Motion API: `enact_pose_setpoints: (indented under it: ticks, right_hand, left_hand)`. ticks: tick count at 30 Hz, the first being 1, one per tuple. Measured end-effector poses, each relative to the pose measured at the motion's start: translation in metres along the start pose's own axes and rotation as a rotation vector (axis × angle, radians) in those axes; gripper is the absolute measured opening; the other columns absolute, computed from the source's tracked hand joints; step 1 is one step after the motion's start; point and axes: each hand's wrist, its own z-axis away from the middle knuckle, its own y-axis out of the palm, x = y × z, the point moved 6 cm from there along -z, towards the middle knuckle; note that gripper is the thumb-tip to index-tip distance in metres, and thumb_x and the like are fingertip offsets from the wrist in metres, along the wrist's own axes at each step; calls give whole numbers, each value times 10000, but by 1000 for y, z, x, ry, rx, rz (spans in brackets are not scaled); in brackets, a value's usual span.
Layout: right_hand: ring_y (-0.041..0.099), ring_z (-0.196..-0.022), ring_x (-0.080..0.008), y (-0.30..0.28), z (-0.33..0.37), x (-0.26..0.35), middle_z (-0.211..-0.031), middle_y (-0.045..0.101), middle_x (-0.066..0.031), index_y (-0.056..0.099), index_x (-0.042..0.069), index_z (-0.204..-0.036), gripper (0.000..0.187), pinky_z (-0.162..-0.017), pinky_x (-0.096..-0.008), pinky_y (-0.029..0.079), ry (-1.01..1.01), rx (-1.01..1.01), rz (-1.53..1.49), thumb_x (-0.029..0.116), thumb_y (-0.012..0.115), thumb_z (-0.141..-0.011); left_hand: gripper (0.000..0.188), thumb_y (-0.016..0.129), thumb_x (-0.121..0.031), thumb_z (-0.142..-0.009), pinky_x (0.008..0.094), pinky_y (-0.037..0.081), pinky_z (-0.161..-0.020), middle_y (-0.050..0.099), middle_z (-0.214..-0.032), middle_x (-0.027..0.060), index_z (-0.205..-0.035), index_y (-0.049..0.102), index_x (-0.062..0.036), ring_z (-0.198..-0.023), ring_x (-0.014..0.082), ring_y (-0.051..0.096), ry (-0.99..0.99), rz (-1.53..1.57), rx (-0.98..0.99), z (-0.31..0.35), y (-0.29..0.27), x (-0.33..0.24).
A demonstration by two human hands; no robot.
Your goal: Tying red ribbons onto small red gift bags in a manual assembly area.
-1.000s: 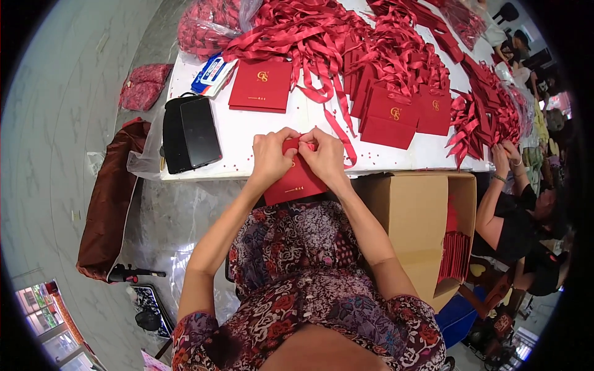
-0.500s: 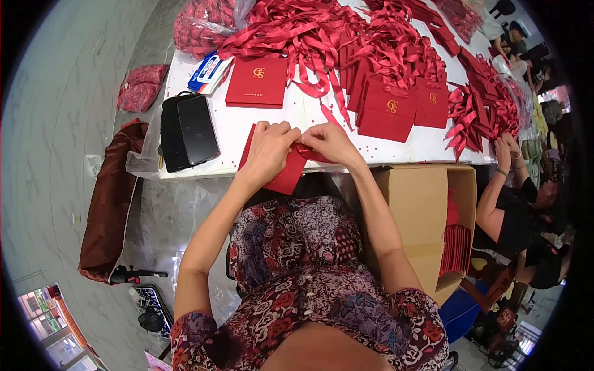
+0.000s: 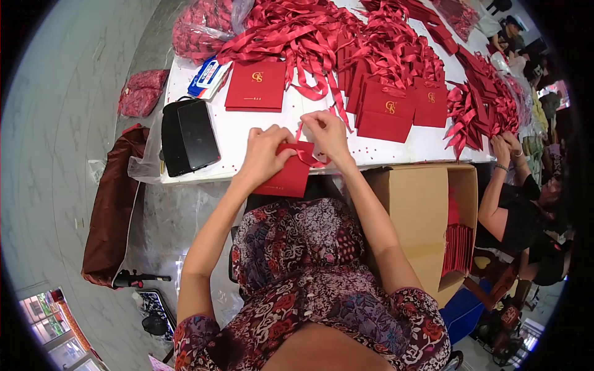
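Observation:
A small red paper bag (image 3: 286, 177) lies at the table's near edge, partly overhanging it. My left hand (image 3: 266, 153) is closed on the bag's upper part, thumb pressed on its face. A red ribbon (image 3: 299, 132) runs from the bag up to my right hand (image 3: 330, 137), whose thumb and fingers pinch it just above and right of the bag. A loose ribbon end trails below the right hand. Beyond my hands a flat stack of red bags (image 3: 255, 86) with gold print rests on the table. More red bags (image 3: 387, 109) with ribbons attached stand to the right.
A black phone (image 3: 198, 134) on a dark pouch and a blue-white packet (image 3: 209, 77) lie at left. Heaped red ribbons (image 3: 291, 37) cover the far table. A cardboard box (image 3: 421, 216) holding red bags stands right, near a co-worker's arms (image 3: 500, 179).
My right hand has lifted away from the left, drawing the ribbon upward. The bag has turned straighter, and my left hand has shifted down slightly on it.

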Motion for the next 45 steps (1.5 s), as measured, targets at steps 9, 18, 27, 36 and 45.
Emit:
enact_pose_setpoints:
  ticks: [9, 18, 27, 36, 45]
  right_hand:
    - [607, -777, -220, -44, 28, 20, -888, 572, -96, 694, 72, -1112, 228, -697, -323, 491, -306, 157, 332, 70, 631, -892]
    - [609, -844, -329, -21, 42, 34, -885, 580, -136, 628, 42, -944, 95, -730, -420, 496, -407, -1, 406, 46, 650, -852]
    - [607, -888, -295, 30, 49, 57, -935, 617, -111, 620, 41, -886, 125, -750, -385, 515, -795, -109, 335, 114, 632, -785]
    - [563, -1020, -268, 44, 63, 54, -975, 597, -83, 610, 69, -902, 152, -786, -403, 507, -855, 11, 387, 107, 649, -760]
    - [585, -929, -339, 17, 52, 41, -989, 597, -135, 625, 46, -1026, 181, -792, -417, 486, -357, -183, -5, 142, 623, -873]
  left_hand:
    - [260, 812, -129, -721, 355, 492, -701, 669, -808, 115, -881, 632, -28, -756, 257, 661, -358, 213, -62, -5, -16, 64]
    - [238, 770, -135, -769, 410, 474, -783, 653, -871, 129, -954, 647, -49, -838, 300, 640, -164, -88, -198, -16, -8, 46]
    - [341, 550, -301, -1015, 307, 486, -684, 696, -939, 89, -986, 683, 11, -780, 160, 625, -783, 707, 45, -5, 33, 76]
    - [261, 523, -186, -1031, 232, 473, -693, 658, -921, 41, -1186, 611, 6, -784, 104, 592, -625, 1009, -92, -12, 31, 104]
    - [269, 482, -111, -1008, 345, 508, -723, 702, -949, 179, -1183, 597, 59, -799, 248, 660, -176, 71, -259, -3, 14, 65]
